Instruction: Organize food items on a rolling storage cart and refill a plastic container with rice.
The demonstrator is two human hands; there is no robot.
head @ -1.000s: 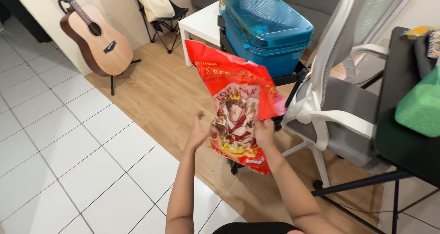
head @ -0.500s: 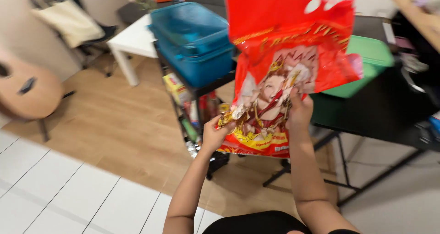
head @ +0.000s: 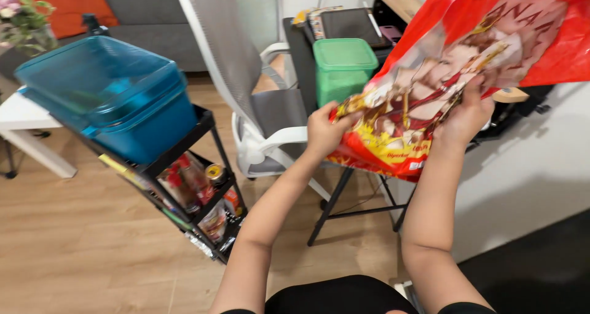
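Wood-plank floor, with a black wire cart bearing a translucent blue lidded bin, a white mesh chair, and a square green lidded tub on a dark desk. Glossy, crinkled red plastic bag, raised and tilted over the desk's near edge. Left hand pinches its lower corner in curled fingers; right hand grips the lower edge, fingers folded onto the film.

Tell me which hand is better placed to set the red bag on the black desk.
Right, probably. The right hand holds the red bag over the black desk; the left hand pinches its lower corner, nearer the chair.
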